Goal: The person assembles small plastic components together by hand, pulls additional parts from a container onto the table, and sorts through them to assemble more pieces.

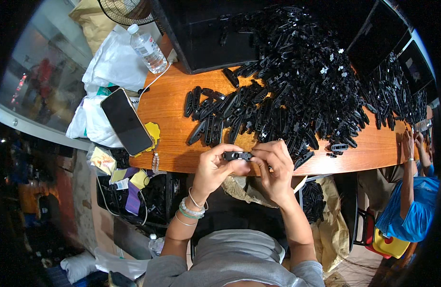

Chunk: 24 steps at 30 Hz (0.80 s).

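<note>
Above the table's front edge, my left hand (212,167) pinches a small elongated black plastic part (233,156) between thumb and fingers. At the part's right end, the fingertips of my right hand (277,167) are closed on it; whether they also hold a smaller piece is hidden. Just beyond both hands spreads a large heap of similar black plastic parts (297,91). A few loose black parts (338,147) lie to the right of my right hand, near the edge.
A phone (127,122) lies at the left of the wooden table (168,129), near a water bottle (148,49). A black bin (215,52) stands tipped behind the heap. At the right, a person in blue (411,205) has hands by another pile. Sacks (332,225) stand below.
</note>
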{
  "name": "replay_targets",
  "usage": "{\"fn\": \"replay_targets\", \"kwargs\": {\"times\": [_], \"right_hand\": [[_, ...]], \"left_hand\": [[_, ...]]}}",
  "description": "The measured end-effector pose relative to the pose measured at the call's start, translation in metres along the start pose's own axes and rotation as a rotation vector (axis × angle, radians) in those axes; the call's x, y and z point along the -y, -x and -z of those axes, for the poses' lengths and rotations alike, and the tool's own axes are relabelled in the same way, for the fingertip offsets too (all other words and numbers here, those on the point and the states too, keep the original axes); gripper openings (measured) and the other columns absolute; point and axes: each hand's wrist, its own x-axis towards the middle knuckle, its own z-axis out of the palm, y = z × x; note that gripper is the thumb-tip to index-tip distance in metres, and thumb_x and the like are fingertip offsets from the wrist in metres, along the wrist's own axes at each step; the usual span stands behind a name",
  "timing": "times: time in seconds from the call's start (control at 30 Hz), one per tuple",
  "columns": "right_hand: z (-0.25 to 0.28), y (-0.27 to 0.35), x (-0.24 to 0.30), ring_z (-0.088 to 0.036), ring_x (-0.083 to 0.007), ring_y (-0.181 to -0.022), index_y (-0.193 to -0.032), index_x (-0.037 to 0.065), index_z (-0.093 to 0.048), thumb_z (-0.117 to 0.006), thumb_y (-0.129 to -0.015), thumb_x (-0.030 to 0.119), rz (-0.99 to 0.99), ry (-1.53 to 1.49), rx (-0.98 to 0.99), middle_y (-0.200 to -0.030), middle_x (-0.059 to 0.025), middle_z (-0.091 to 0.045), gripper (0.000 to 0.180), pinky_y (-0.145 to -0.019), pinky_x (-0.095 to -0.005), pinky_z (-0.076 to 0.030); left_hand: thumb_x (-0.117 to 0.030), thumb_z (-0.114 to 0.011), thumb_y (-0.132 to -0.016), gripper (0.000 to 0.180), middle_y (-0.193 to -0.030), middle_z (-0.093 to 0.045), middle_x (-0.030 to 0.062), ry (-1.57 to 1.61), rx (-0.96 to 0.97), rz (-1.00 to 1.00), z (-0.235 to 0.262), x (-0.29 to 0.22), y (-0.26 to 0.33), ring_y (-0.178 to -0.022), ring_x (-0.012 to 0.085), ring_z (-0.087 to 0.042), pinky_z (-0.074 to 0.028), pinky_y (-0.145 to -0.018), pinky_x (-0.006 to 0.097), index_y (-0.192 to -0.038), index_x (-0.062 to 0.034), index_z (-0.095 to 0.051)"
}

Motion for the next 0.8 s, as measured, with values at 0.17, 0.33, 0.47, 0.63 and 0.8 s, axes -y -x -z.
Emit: {"fn": "replay_targets", "kwargs": {"times": [0.17, 0.33, 0.47, 0.63, 0.8], "right_hand": [[0.01, 0.007, 0.008, -0.059, -0.0212, -0.079, -0.093, -0.003, -0.068, -0.07, -0.075, 0.002, -0.27, -0.179, 0.142, -0.087, -0.01, -0.064, 0.019, -0.072, -0.0299, -0.046], [0.022, 0.026, 0.006, -0.061, -0.0224, -0.071, -0.095, -0.006, -0.066, -0.069, -0.078, 0.004, -0.407, -0.231, 0.24, -0.08, -0.0126, -0.064, 0.02, -0.067, -0.0306, -0.048], [0.046, 0.038, 0.005, -0.063, -0.0236, -0.072, -0.097, -0.005, -0.067, -0.068, -0.077, 0.001, -0.725, -0.321, 0.497, -0.08, -0.0154, -0.064, 0.02, -0.065, -0.0322, -0.049], [0.041, 0.037, 0.001, -0.061, -0.0234, -0.068, -0.09, -0.004, -0.067, -0.065, -0.077, -0.004, -0.408, -0.005, 0.366, -0.08, -0.0132, -0.062, 0.014, -0.06, -0.0314, -0.048], [-0.014, -0.023, -0.035, -0.05, -0.0272, -0.088, -0.088, 0.002, -0.063, -0.06, -0.072, 0.004, 0.116, 0.534, 0.048, -0.091, -0.0092, -0.055, 0.017, -0.072, -0.0358, -0.043]], "left_hand": [[0.004, -0.063, -0.083, 0.018, -0.091, -0.063, 0.0092, -0.152, -0.016, -0.107, -0.004, 0.004, 0.007, -0.075, 0.0106, -0.064, -0.055, -0.066, 0.023, -0.1, 0.0048, -0.056], [-0.002, -0.06, -0.087, 0.011, -0.082, -0.065, 0.009, -0.059, 0.07, 0.045, -0.009, 0.006, 0.012, -0.074, 0.0145, -0.066, -0.055, -0.065, 0.023, -0.095, 0.0063, -0.06], [-0.011, -0.057, -0.092, 0.018, -0.082, -0.066, 0.0101, -0.327, 0.175, -0.02, 0.0, 0.018, 0.008, -0.074, 0.0167, -0.068, -0.055, -0.064, 0.024, -0.093, 0.0052, -0.063], [-0.017, -0.065, -0.085, 0.019, -0.076, -0.062, 0.0104, -1.184, -0.264, -0.315, 0.005, 0.019, -0.036, -0.061, 0.0222, -0.062, -0.048, -0.052, 0.033, -0.083, 0.0017, -0.065], [-0.024, -0.072, -0.075, 0.025, -0.082, -0.057, 0.014, -1.53, -0.36, -0.311, 0.004, 0.023, -0.051, -0.069, 0.0338, -0.061, -0.048, -0.058, 0.041, -0.079, -0.0009, -0.063]]}}
